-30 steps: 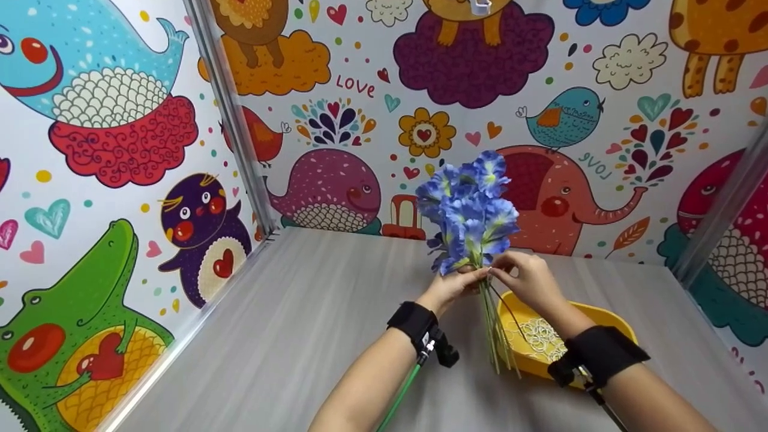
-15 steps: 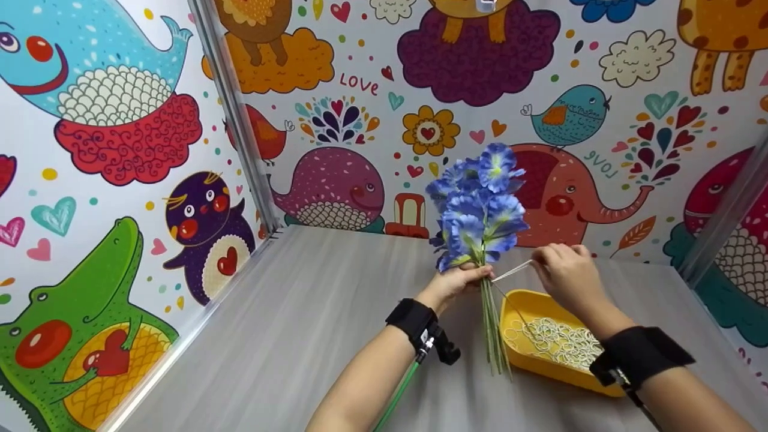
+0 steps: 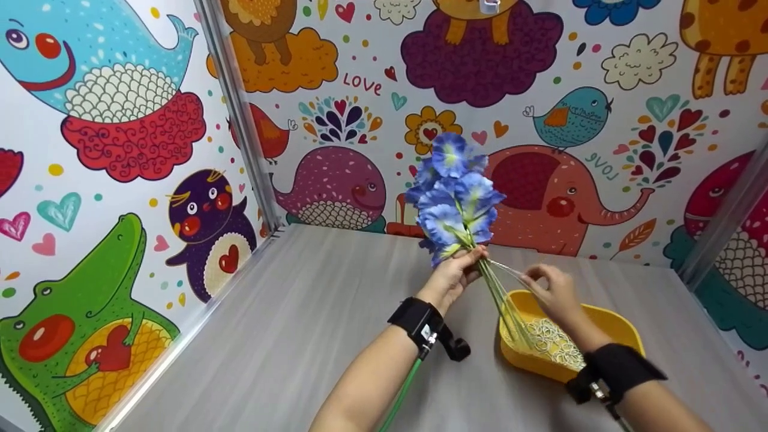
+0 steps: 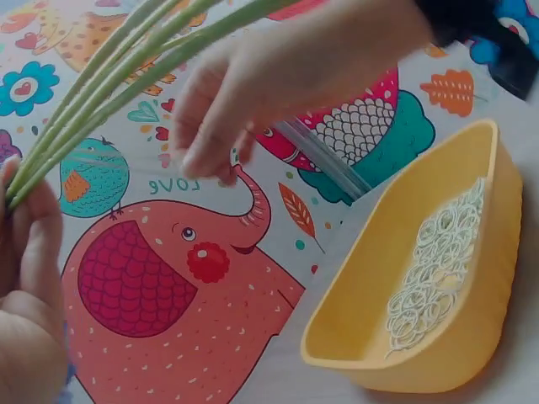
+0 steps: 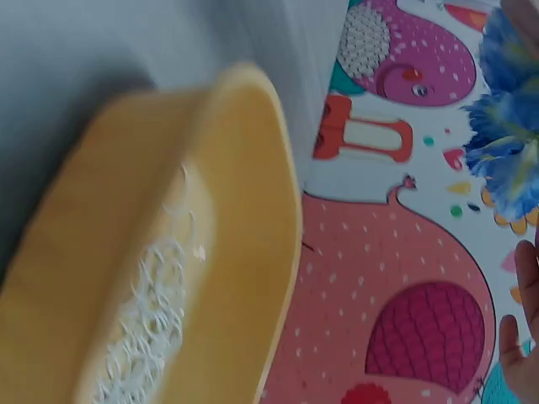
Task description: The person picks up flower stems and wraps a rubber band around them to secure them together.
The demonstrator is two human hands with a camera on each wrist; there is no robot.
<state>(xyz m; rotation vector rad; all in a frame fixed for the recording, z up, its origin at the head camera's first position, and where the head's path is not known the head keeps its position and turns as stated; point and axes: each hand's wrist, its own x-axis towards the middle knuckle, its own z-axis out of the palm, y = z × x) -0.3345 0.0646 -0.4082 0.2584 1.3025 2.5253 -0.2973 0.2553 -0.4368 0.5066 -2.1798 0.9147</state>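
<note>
My left hand (image 3: 453, 276) grips a bunch of blue artificial flowers (image 3: 459, 198) by the stems, just under the blooms. The green stems (image 3: 495, 285) slant down to the right, their lower ends overlapping the yellow tray in the head view. A thin white rubber band (image 3: 507, 268) runs stretched from the stems beside the left fingers to my right hand (image 3: 555, 294), which pinches its end. In the left wrist view the right hand (image 4: 244, 101) shows behind the stems (image 4: 109, 88). Blue petals (image 5: 505, 126) fill the upper right of the right wrist view.
Below the right hand, a yellow tray (image 3: 633, 336) on the grey table (image 3: 336, 312) contains many white rubber bands (image 3: 555, 342). Cartoon-printed walls (image 3: 324, 186) stand behind and to the left. A green cable (image 3: 402, 390) trails from the left wrist strap.
The right hand pulled the rubber band out to the right, then came lower and nearer the stems. The blooms have swung left, tilting the bunch, and the stem ends have moved right over the tray.
</note>
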